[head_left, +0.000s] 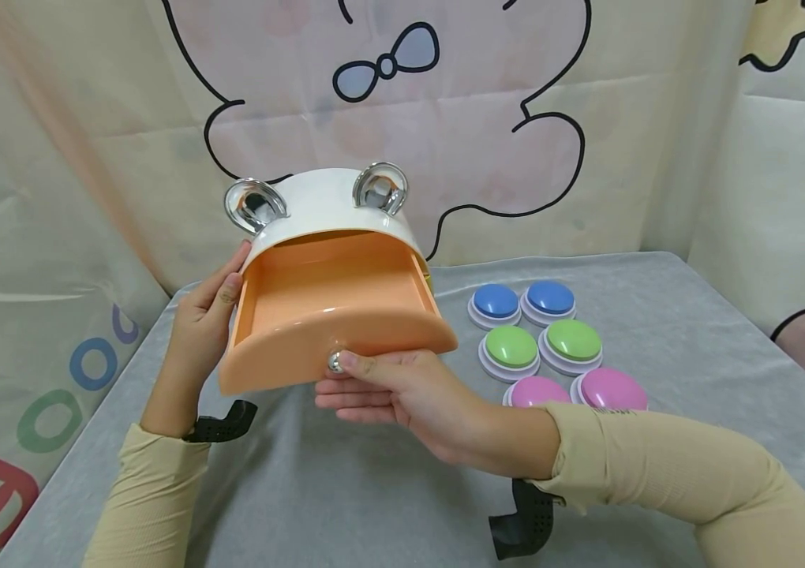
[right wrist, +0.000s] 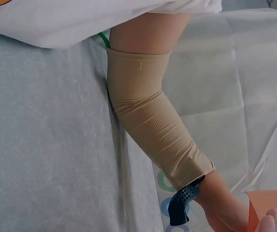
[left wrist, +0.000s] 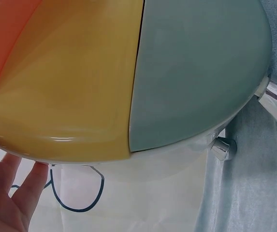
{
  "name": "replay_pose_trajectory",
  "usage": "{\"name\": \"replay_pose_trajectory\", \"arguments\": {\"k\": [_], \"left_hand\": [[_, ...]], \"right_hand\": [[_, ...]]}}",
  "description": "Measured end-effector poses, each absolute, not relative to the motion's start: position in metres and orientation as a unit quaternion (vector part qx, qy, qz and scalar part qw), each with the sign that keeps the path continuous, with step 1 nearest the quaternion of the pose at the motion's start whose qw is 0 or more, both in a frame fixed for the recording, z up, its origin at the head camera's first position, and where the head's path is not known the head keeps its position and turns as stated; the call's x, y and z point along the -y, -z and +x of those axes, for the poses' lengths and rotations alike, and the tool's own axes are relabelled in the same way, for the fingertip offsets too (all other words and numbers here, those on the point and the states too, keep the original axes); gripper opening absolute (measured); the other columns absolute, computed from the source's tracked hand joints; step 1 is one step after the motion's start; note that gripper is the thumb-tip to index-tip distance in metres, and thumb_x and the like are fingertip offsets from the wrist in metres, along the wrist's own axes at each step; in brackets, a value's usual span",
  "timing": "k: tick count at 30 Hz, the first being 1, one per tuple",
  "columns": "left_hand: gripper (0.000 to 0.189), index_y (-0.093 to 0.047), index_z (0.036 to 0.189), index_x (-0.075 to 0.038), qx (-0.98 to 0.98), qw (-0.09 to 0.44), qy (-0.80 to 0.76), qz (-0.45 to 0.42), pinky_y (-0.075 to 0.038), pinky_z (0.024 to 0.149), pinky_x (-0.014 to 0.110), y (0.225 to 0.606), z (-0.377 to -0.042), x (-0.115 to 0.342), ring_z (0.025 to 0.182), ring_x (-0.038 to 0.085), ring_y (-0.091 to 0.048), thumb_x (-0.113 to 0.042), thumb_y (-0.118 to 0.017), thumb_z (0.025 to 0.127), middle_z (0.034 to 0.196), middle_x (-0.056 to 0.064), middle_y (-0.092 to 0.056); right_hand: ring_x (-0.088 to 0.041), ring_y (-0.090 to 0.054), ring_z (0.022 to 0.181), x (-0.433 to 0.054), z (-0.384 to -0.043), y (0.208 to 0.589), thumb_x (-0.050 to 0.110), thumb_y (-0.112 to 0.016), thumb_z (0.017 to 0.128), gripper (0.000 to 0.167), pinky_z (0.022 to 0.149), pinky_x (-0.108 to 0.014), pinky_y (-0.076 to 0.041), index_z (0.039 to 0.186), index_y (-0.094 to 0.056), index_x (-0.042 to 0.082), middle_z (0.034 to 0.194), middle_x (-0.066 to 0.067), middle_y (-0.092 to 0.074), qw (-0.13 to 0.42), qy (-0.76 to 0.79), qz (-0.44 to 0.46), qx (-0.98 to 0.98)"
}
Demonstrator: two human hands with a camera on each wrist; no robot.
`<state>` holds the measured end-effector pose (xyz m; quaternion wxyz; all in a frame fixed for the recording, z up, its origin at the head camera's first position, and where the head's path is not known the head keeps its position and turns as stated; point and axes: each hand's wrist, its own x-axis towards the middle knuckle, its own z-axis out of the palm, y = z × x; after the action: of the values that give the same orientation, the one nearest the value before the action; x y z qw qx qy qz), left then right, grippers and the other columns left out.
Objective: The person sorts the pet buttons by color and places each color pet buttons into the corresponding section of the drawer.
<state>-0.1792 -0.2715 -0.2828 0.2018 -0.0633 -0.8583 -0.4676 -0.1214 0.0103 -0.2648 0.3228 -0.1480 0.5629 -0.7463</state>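
A rounded white box (head_left: 320,201) with shiny silver ear-like pieces (head_left: 383,189) is tilted up in front of me. Its orange drawer (head_left: 331,272) is pulled out, and the inside shows bare. My left hand (head_left: 207,319) holds the box by its left side, thumb toward the front. With my right hand (head_left: 409,390) I pinch the drawer's round silver knob (head_left: 335,361), thumb on top, other fingers extended below. The left wrist view shows the box's yellow panel (left wrist: 70,87) and grey-green panel (left wrist: 201,72), with left fingers (left wrist: 29,188) at the edge.
Two blue push buttons (head_left: 496,301), two green ones (head_left: 511,347) and two pink ones (head_left: 612,389) sit in pairs on the grey cloth (head_left: 701,339) to the right. My right forearm overlaps the pink pair. A patterned curtain (head_left: 623,173) hangs behind.
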Motion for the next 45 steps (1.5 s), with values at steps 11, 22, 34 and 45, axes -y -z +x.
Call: {"name": "replay_pose_trajectory", "arguments": {"k": [11, 22, 34, 45], "left_hand": [[0.042, -0.043, 0.149, -0.037, 0.859, 0.207, 0.463, -0.068, -0.043, 0.105, 0.013, 0.283, -0.178, 0.272, 0.144, 0.014, -0.044, -0.038, -0.040, 0.107, 0.157, -0.009, -0.041], [0.042, -0.044, 0.148, -0.036, 0.859, 0.210, 0.461, -0.071, -0.045, 0.106, 0.015, 0.283, -0.178, 0.271, 0.142, 0.011, -0.045, -0.037, -0.041, 0.107, 0.156, -0.009, -0.043], [0.042, -0.043, 0.148, -0.037, 0.863, 0.210, 0.455, -0.068, -0.044, 0.108, 0.016, 0.283, -0.179, 0.270, 0.143, 0.014, -0.044, -0.038, -0.040, 0.107, 0.156, -0.009, -0.042], [0.042, -0.042, 0.148, -0.039, 0.866, 0.202, 0.454, -0.054, -0.042, 0.108, 0.014, 0.283, -0.179, 0.271, 0.144, 0.013, -0.043, -0.040, -0.039, 0.107, 0.156, -0.011, -0.042]], "right_hand": [[-0.023, -0.074, 0.103, -0.011, -0.121, 0.271, 0.024, -0.061, 0.100, 0.038, 0.094, -0.041, -0.058, 0.126, -0.062, -0.004, 0.116, -0.022, -0.072, 0.323, 0.750, -0.152, -0.557], [-0.023, -0.073, 0.105, -0.013, -0.123, 0.276, 0.022, -0.061, 0.100, 0.038, 0.095, -0.040, -0.058, 0.126, -0.062, -0.006, 0.118, -0.022, -0.071, 0.321, 0.741, -0.173, -0.564], [-0.017, -0.071, 0.111, -0.056, -0.138, 0.312, 0.019, -0.077, 0.087, 0.042, 0.101, -0.034, -0.055, 0.123, -0.068, -0.001, 0.126, -0.018, -0.069, 0.304, 0.622, -0.186, -0.697], [-0.020, -0.066, 0.121, -0.121, -0.191, 0.306, 0.033, -0.079, 0.086, 0.055, 0.110, -0.044, -0.048, 0.134, -0.063, 0.011, 0.130, -0.008, -0.069, 0.167, 0.555, -0.097, -0.809]]}}
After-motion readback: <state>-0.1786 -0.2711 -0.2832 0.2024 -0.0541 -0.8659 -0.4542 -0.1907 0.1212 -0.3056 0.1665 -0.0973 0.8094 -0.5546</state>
